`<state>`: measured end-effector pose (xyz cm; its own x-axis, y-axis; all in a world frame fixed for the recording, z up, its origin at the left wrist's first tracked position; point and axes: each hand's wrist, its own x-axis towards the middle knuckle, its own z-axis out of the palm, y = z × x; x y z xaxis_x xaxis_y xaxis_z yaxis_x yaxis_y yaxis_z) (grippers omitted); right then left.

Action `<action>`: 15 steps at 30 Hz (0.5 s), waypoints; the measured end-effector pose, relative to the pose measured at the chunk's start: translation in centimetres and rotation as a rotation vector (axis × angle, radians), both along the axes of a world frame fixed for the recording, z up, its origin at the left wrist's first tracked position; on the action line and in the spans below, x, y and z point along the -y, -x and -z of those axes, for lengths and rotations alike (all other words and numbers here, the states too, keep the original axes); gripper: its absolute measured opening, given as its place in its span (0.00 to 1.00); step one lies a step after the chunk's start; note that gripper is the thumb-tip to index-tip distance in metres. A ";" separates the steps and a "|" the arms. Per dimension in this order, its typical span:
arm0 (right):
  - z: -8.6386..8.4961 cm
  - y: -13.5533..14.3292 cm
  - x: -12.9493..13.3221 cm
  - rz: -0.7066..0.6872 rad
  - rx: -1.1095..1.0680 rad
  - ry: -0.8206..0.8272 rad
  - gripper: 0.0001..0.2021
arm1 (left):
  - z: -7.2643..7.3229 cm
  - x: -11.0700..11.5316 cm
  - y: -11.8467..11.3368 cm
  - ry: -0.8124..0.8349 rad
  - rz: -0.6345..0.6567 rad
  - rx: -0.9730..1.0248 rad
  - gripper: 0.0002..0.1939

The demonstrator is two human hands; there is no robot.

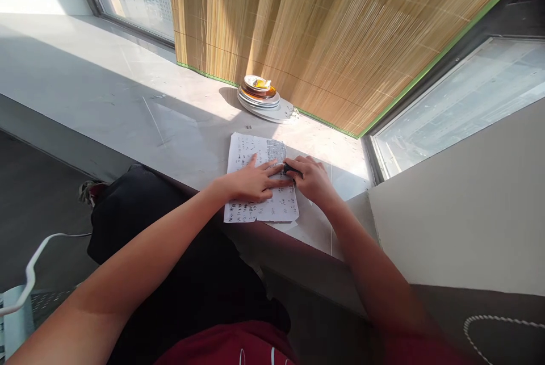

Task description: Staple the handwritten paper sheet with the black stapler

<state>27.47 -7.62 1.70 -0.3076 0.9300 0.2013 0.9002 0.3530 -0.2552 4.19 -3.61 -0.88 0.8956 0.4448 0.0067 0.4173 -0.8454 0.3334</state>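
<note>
A sheet of white paper (264, 213) with handwriting and a dark, dense patch near its upper right lies on the pale stone sill. My left hand (252, 180) rests flat on the paper with its fingers spread, holding nothing. At the paper's right edge, my right hand (310, 179) grips a small black object (292, 168) between thumb and fingers. That object touches or nearly touches the sheet close to my left fingertips; its lower side is hidden.
Beyond the paper, a stack of plates (259, 101) with a small yellow item on top stands by the bamboo blind (298, 30). A wall (464, 200) borders the sill on the right. The sill's front edge runs just below the paper.
</note>
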 end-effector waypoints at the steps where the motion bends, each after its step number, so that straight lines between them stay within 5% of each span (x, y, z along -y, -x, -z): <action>1: -0.1 0.2 0.1 0.000 0.032 0.000 0.17 | 0.1 0.0 0.0 0.001 0.001 0.002 0.36; 8: 0.2 1.2 0.2 -0.026 0.190 -0.051 0.16 | 0.1 -0.1 0.1 -0.004 -0.014 -0.015 0.35; 15: -0.1 -5.2 -1.8 -0.079 -0.135 0.148 0.11 | -0.1 -0.5 0.5 0.017 0.015 0.003 0.35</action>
<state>32.70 -5.78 1.76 -0.3604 0.9265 0.1083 0.8251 0.3708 -0.4262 3.64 -3.15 -0.82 0.9024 0.4309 0.0025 0.4031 -0.8461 0.3488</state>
